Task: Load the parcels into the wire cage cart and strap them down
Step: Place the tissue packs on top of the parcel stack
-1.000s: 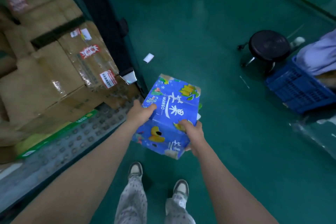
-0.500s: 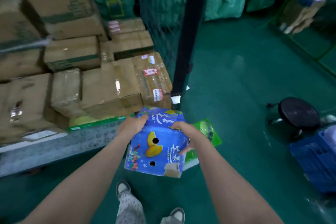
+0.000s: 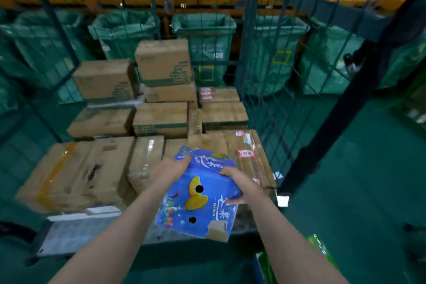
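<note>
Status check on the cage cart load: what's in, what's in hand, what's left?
Done: a stack of brown cartons sits inside the wire cage cart. In hand: the blue mango box, gripped by the left hand and right hand at the cart's open front, not yet set down. Left: placing it; no strap is visible, so strapping looks unstarted.

One wide view from our head, facing forward and down, left hand (image 3: pixel 170 168) and right hand (image 3: pixel 242 184) close at 6 o'clock, wire cage cart (image 3: pixel 249 41) at 12 o'clock.
</note>
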`<state>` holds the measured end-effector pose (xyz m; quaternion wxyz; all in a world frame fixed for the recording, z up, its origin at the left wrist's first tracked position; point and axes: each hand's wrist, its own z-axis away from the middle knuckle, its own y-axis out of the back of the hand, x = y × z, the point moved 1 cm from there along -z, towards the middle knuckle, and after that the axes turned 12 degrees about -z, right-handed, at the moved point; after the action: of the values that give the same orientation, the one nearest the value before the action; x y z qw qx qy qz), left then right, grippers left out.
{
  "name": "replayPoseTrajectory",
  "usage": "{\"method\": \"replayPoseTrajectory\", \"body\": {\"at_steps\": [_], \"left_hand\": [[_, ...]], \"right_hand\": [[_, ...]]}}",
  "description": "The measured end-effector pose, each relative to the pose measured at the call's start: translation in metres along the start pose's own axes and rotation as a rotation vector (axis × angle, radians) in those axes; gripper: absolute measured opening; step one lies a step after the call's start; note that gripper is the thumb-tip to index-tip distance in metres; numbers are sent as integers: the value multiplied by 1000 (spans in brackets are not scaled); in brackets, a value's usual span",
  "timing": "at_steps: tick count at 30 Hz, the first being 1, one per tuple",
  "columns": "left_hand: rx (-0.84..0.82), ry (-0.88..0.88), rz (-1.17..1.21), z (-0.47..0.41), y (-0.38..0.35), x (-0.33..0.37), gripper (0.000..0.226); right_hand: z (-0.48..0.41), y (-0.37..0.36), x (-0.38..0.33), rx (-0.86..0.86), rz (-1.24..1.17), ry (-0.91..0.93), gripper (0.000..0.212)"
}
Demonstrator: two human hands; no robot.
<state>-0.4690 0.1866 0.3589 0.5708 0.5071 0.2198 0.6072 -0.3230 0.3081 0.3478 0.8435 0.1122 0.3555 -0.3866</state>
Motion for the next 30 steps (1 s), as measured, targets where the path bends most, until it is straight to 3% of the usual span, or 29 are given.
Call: {"method": "replayPoseTrajectory", "body": {"at_steps": [3,7,12,17,23,30], "left_hand": [[-1,-48,120,-40,25,-1,48],[-60,-81,175,-76,47,5,72],[-164,-127,306,-124,66,28,77],[-157,-168,342,-172,77,68,54],[-176,-168,480,-255,72,138,59],[-230,-155,641,-378,46,223,63]], "right_hand": [[-22,-28,-30,22,15,55,26],[-44,-47,-65,73,-19,94,52],[-75,-58,-112,100,-23,142,74],[-120,-55,-163,127,-33,203,63],[-199,-41,-233,146,-77,239,65],[-319,-18,-325,149,-90,340,49]]}}
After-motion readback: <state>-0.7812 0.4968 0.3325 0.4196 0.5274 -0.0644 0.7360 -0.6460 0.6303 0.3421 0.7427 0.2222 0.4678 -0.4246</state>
